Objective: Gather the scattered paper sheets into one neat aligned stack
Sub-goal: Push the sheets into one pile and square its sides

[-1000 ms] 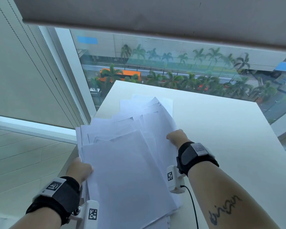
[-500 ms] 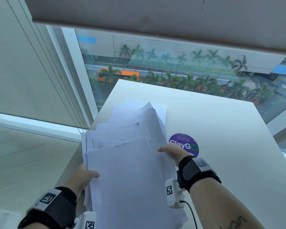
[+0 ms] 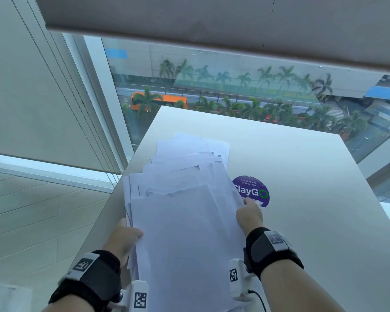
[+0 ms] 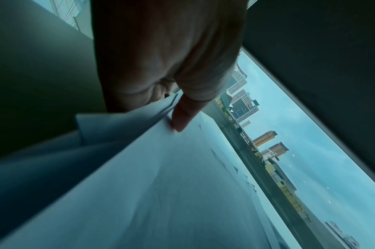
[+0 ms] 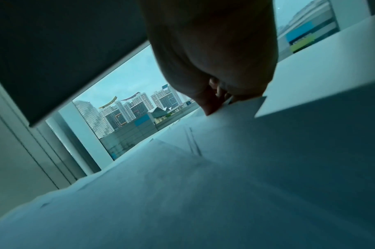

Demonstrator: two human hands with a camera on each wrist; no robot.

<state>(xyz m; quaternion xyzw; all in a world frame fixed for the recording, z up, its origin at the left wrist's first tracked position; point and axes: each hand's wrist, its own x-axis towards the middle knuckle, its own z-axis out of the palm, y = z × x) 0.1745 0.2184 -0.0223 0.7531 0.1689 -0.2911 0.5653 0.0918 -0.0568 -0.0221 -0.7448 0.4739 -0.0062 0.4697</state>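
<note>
A loose, fanned pile of white paper sheets (image 3: pixel 185 217) lies along the left part of the white table (image 3: pixel 302 199), its far sheets spread out of line. My left hand (image 3: pixel 126 235) grips the pile's left edge, thumb on top of the sheets (image 4: pixel 182 168) and fingers underneath. My right hand (image 3: pixel 249 212) holds the pile's right edge, thumb on the top sheet (image 5: pixel 203 168), fingers curled under the edge. Both hands sit on opposite sides of the pile, near its middle.
A round purple ClayGo sticker (image 3: pixel 253 190) is on the table just right of the pile, partly behind my right hand. The table's left edge (image 3: pixel 113 203) runs close under the pile, with floor below. A window and lowered blind (image 3: pixel 212 14) stand beyond the far edge.
Both hands have drawn the pile leftward and toward me, uncovering the purple sticker. The right hand slid nearer along the right edge; the sheets are bunched closer together.
</note>
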